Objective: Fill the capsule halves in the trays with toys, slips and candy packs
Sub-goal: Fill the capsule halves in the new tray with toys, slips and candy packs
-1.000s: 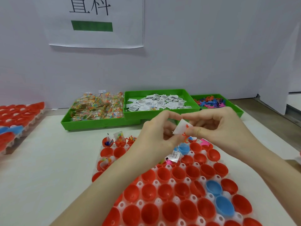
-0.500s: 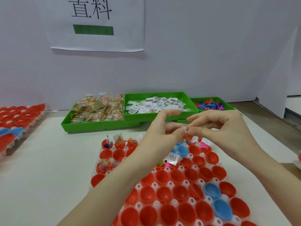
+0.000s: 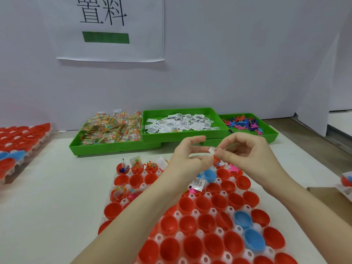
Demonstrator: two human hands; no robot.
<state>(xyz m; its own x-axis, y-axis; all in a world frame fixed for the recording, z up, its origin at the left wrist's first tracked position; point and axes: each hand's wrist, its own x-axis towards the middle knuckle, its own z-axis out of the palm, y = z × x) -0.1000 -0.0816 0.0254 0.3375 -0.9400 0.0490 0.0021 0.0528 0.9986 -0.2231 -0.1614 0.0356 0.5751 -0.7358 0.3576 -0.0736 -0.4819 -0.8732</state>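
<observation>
Green bins (image 3: 219, 131) at back of table: 3, side by side. L w/ candy packs (image 3: 111, 129), heaped, too many to count; middle w/ paper slips (image 3: 179, 123), loose pile; R w/ small toys (image 3: 243, 123), pink/blue/purple, shapes hard to make out.
Capsule tray (image 3: 190, 195), near centre: mostly red halves, 3 blue in view; approx 6–7 at far rows already w/ contents; near edge cut off by frame.
2nd tray (image 3: 17, 141), L edge: red and blue halves, partly cut off. 3rd tray, R edge: sliver only.
Hands: 2, above far end of centre tray. Left hand (image 3: 185, 159) and right hand (image 3: 245, 155) fingertips meeting, pinching 1 white slip (image 3: 211, 150) plus small orange piece, largely hidden.
Surface: off-white table (image 3: 57, 187). Grey wall, 1 paper sign (image 3: 110, 28) w/ green bar.
</observation>
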